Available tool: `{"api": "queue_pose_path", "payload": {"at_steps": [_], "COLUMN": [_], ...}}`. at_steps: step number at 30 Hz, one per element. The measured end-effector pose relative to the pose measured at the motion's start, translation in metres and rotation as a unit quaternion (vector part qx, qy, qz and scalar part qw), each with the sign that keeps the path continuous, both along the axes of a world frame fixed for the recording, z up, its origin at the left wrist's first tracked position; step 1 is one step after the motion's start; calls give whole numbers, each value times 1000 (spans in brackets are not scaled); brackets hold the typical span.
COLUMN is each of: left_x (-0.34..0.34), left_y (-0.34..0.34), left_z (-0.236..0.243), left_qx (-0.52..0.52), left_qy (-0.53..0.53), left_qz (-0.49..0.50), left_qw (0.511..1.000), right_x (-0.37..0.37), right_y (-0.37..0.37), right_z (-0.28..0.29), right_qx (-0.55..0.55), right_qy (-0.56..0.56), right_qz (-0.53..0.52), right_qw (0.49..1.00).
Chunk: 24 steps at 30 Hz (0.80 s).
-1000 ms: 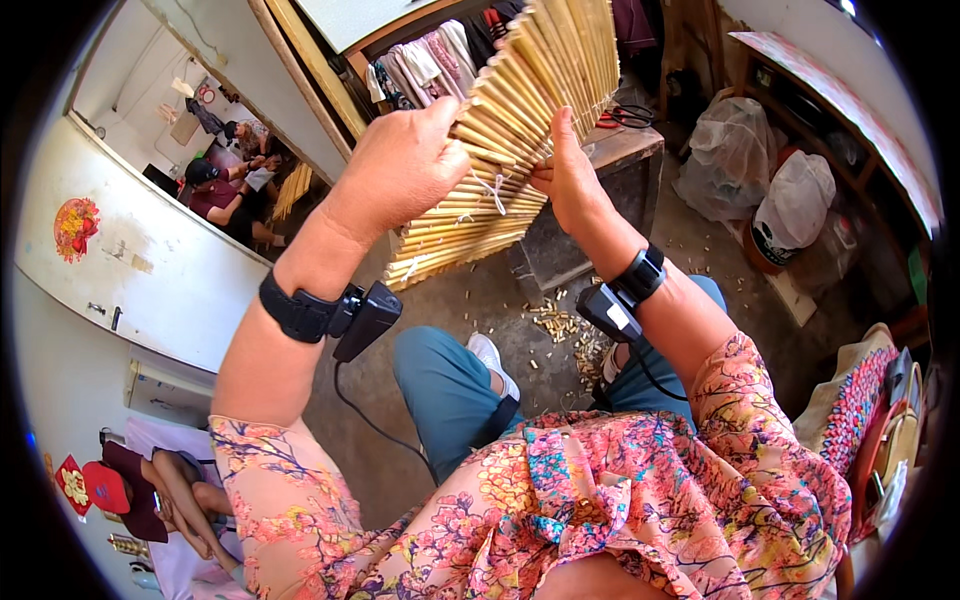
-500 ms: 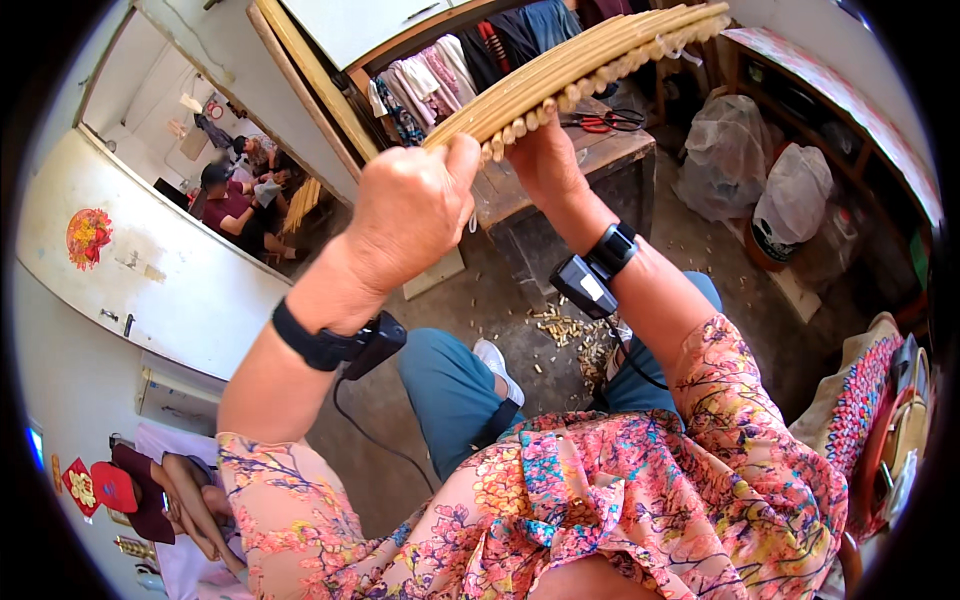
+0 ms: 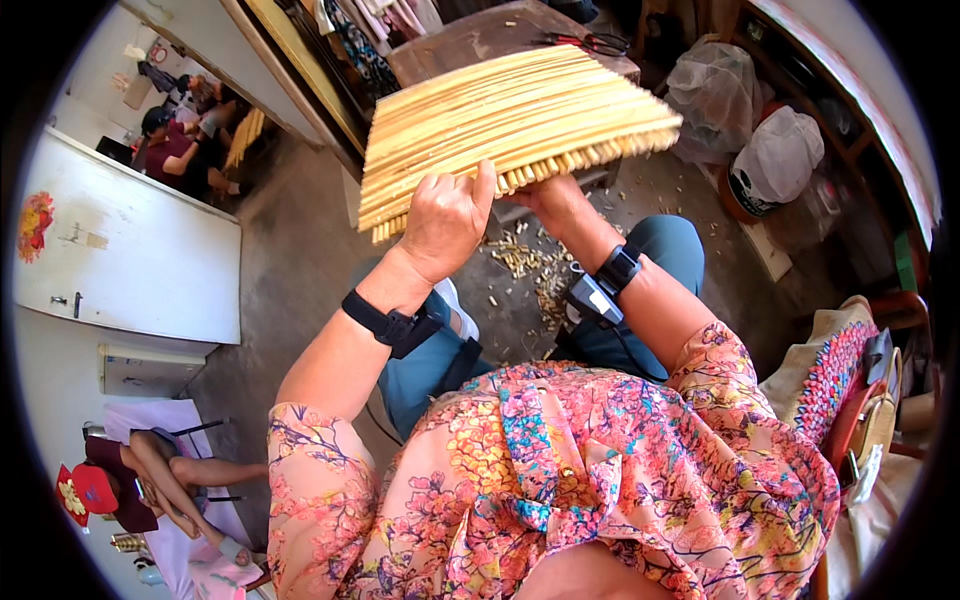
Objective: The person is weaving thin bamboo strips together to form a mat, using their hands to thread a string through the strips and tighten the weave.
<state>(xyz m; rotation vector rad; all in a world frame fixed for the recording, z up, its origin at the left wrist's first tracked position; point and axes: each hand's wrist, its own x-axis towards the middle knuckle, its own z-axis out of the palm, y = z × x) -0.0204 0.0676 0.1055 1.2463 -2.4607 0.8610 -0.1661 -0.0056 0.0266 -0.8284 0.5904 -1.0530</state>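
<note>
A mat of pale yellow stalks (image 3: pixel 510 120), laid side by side in a flat sheet, is held up in front of me. My left hand (image 3: pixel 445 222) is closed on its near edge, with the thumb lying along the stalk ends. Reaching to the underside of that edge, my right hand (image 3: pixel 562 205) is closed on the mat, its fingers mostly hidden beneath. The near edge shows a row of round cut ends, blurred toward the right. Behind the mat, red-handled scissors (image 3: pixel 604 43) rest on a worn wooden table (image 3: pixel 450 50).
Short cut stalk pieces (image 3: pixel 528 262) lie scattered on the floor between my feet. Plastic bags (image 3: pixel 782 150) stand at the right beside a long cabinet. A chair with bags (image 3: pixel 870 400) is at my right. People sit beyond the doorway (image 3: pixel 180 150) and at lower left (image 3: pixel 130 480).
The mat has come down and nearer, tilting so that its broad face now shows instead of mainly its edge. Both hands have lowered with it, still gripping. My view has shifted too.
</note>
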Motion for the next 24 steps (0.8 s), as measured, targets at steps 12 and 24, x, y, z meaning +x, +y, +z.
{"api": "queue_pose_path", "payload": {"at_steps": [12, 24], "left_x": [13, 23], "left_y": [0, 12], "left_z": [-59, -84], "left_qx": [-20, 46], "left_qy": [107, 219], "left_qz": [-17, 46], "left_qw": [994, 973], "right_x": [20, 39], "right_y": [22, 13], "right_z": [-54, -90], "right_qx": [14, 75], "right_qy": [-58, -27], "right_qz": [73, 111], "right_qw": [996, 991]}}
